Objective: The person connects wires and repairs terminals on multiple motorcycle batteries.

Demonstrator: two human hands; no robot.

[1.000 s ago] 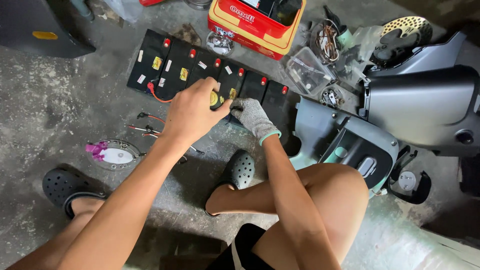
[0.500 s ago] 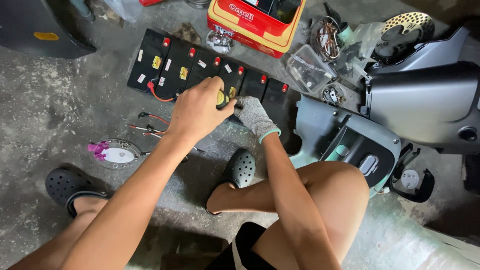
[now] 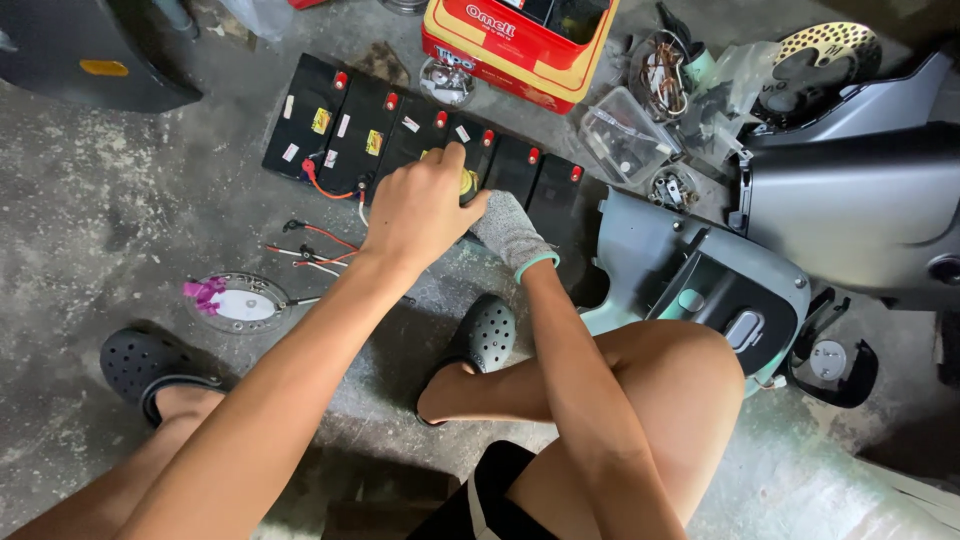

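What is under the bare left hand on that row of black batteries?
Under the bare left hand lies the top of one flat black battery in the row, with a small yellow piece peeking out at its fingers. What the palm covers cannot be seen. The grey-gloved right hand rests beside it.

I take this for a small repair workshop for scooters or motorbikes, with the work done right on a stained, rough concrete floor. Around me lie a row of black batteries with red terminals, loose red wires, a brake disc, grey scooter body panels, a red and yellow box and a clear plastic tub of small parts. The person squats barelegged in rubber clogs among all this.
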